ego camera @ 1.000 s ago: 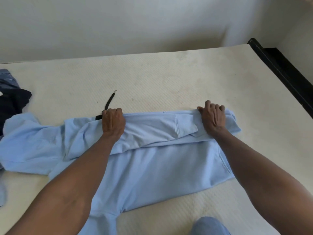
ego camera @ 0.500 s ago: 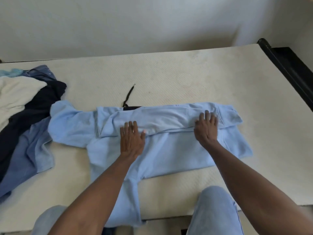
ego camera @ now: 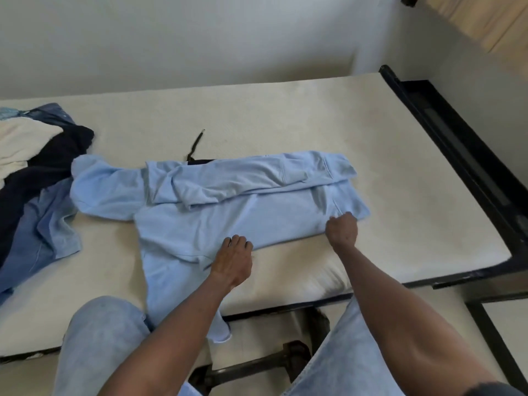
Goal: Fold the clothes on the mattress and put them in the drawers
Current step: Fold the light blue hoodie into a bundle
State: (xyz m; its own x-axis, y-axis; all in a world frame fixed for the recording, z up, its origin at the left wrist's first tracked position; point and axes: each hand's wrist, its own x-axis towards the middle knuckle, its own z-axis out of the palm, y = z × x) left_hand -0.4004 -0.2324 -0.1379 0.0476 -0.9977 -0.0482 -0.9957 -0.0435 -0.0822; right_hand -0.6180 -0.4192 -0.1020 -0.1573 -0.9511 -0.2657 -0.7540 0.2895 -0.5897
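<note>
No readable txt, labels, brand marks, nos. or signs anywhere in view.

A light blue sweatshirt is spread on the cream mattress, one sleeve folded across; unfolded clothes are heaped left.
</note>
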